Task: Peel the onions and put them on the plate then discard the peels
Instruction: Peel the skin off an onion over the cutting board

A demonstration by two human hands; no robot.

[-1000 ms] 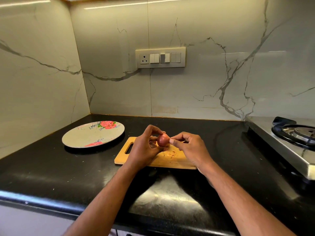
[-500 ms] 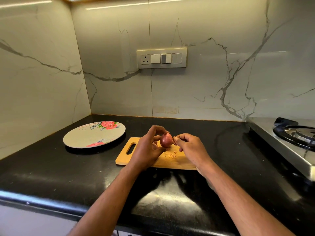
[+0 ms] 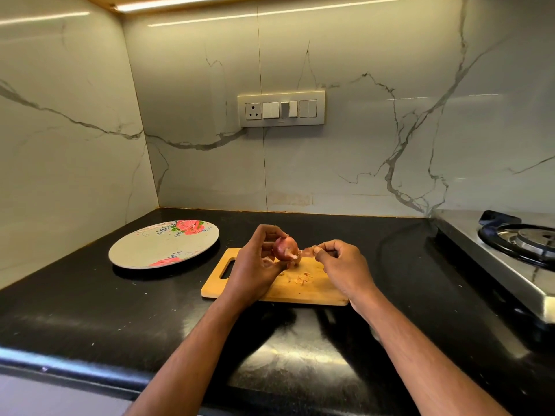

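A person is peeling a small red onion (image 3: 284, 249) over a wooden cutting board (image 3: 318, 288) on a black kitchen counter (image 3: 90, 310). The left hand (image 3: 255, 265) is cradling the onion just above the board, fingers curled around its far side and thumb pressing in from the near side. The right hand (image 3: 342, 264) is sitting just beside it, fingertips pinching a thin strip of skin (image 3: 307, 251) that is trailing away from the bulb. Small peel scraps (image 3: 301, 279) are lying on the board beneath the hands.

A flowered plate (image 3: 135, 253) is waiting to the left of the board, near it, with no onion on it. A gas stove (image 3: 510, 250) is standing well apart on the right, and a switch panel (image 3: 281, 109) is showing on the marble wall.

The onion is looking light, firm and round, so it is likely to roll or slip once the dry skin is gone and the smoother layer is showing; holding it across its middle seems safest. The skin is looking papery and brittle, likely to tear into bits, so pinching it close to the bulb seems wise.
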